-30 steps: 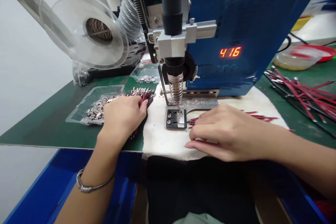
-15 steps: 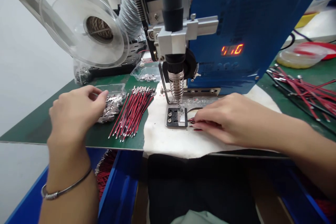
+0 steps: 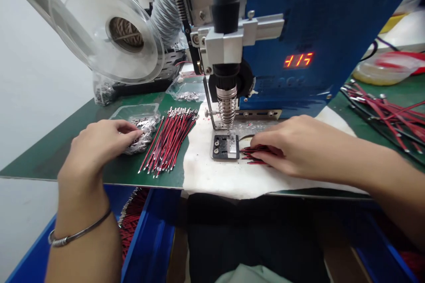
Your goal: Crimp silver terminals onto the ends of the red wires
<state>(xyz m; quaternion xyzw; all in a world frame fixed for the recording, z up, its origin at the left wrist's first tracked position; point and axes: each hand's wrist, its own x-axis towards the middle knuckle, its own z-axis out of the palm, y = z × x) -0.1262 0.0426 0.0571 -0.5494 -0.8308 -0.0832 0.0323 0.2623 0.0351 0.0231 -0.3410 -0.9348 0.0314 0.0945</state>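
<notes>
My left hand (image 3: 96, 143) reaches over the clear plastic tray (image 3: 116, 112). Its thumb and fingertips are drawn together at a pile of small silvery metal connectors (image 3: 144, 130); what sits between them is hidden. My right hand (image 3: 282, 146) is closed around a small bundle of red and black wires (image 3: 249, 152), whose ends poke out leftward. These ends lie just right of the black fixture block (image 3: 222, 147), under the machine's spring-wrapped tip (image 3: 227, 106). Between the tray and the white cloth (image 3: 212, 179) lies a bunch of red and black wires (image 3: 169, 141) with metal ends.
A blue machine body (image 3: 299, 84) with a lit red display stands behind the fixture. At the back left is a clear spool (image 3: 83, 44). More wires (image 3: 388, 115) lie at the right. Below the table edge, a blue bin (image 3: 149, 230) holds wires.
My left hand has lowered and moved right, its fingertips now at the connector pile. My right hand has shifted slightly right, and more wire ends show. The display digits differ.
</notes>
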